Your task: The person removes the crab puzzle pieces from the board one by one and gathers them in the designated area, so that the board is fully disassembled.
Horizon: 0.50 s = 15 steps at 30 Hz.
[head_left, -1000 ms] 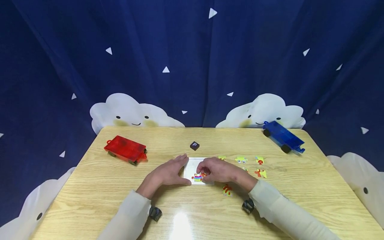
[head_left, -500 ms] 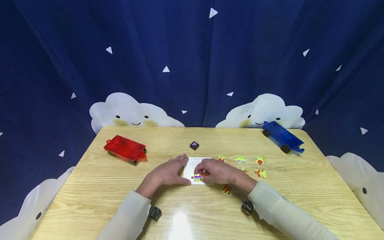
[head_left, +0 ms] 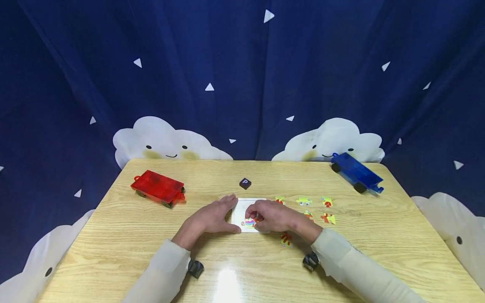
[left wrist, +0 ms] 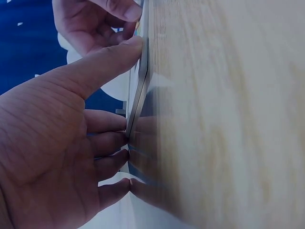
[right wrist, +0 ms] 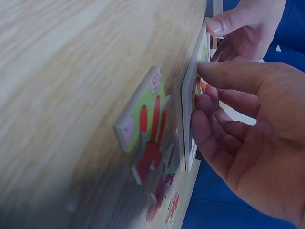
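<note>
In the head view a white puzzle tray (head_left: 238, 219) lies flat on the table, with a colourful jigsaw piece (head_left: 249, 224) near its front edge. My left hand (head_left: 212, 216) spans the tray's left front corner, its thumb on the front edge and its fairly straight fingers along the left side. My right hand (head_left: 274, 216) bends over the tray, thumb and fingers pinching at a jigsaw piece whose outline they largely hide. The right wrist view shows this right hand (right wrist: 257, 114) with orange and yellow bits of print between its fingers. The left wrist view shows my left thumb (left wrist: 116, 59) against the tray rim.
Several loose jigsaw pieces lie right of the tray, including a red and yellow one (head_left: 329, 219) and a nearer one (head_left: 286, 239). A black tile marked P (head_left: 245, 183) sits behind it. A red toy wagon (head_left: 158, 187) stands back left, a blue one (head_left: 357, 172) back right.
My right fingers have shifted very slightly left over the colourful piece, which has turned or tilted a little under them. The left hand stays in place on the tray.
</note>
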Tool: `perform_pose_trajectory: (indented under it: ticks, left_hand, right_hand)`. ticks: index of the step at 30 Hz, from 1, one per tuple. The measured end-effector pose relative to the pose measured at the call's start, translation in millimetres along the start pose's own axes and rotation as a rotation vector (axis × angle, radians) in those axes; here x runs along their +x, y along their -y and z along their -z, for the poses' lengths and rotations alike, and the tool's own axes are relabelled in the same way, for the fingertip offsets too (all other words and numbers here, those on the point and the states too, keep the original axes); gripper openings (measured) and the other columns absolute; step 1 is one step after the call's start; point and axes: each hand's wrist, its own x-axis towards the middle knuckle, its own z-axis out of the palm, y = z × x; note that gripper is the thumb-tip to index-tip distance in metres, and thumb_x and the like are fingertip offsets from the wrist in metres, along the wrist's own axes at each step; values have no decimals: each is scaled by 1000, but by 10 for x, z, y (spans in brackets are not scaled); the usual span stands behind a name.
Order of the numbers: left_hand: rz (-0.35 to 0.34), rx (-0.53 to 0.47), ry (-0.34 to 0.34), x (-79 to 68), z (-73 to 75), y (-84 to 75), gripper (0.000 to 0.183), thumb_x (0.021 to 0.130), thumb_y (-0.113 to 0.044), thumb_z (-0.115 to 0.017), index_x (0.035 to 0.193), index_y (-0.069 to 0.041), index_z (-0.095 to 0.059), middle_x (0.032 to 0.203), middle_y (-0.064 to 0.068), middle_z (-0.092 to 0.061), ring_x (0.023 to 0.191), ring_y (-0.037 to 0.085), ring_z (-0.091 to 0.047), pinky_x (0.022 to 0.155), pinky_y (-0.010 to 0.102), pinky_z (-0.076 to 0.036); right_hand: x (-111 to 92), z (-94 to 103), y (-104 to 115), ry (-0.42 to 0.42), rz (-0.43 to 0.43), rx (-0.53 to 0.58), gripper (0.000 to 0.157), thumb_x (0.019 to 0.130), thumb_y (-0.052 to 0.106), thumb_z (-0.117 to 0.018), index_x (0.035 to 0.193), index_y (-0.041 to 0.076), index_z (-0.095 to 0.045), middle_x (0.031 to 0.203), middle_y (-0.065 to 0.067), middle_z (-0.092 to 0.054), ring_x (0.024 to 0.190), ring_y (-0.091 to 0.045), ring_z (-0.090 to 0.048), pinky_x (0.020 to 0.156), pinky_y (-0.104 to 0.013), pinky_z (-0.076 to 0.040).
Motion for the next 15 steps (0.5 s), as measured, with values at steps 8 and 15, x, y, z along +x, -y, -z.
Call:
perform_pose_trajectory:
  ticks: [8, 15]
  left_hand:
    - [-7, -7, -4, -2, 1, 6, 96, 88, -46, -81, 158, 1, -36, 167, 14, -26, 153, 32, -24, 120, 48, -26]
    - [3, -9, 2, -3, 4, -4, 96, 88, -46, -81, 158, 1, -36, 167, 13, -26, 153, 31, -24, 121, 48, -24]
  right_hand:
    - [0, -6, -15, -21, 31, 19, 27, 82, -3, -73, 106, 8, -69, 91, 3, -59, 84, -12, -55, 77, -27, -48]
    - [-2, -2, -1, -39, 44, 14, 23, 85, 0, -75, 105, 9, -69, 92, 2, -58, 84, -13, -54, 76, -28, -47]
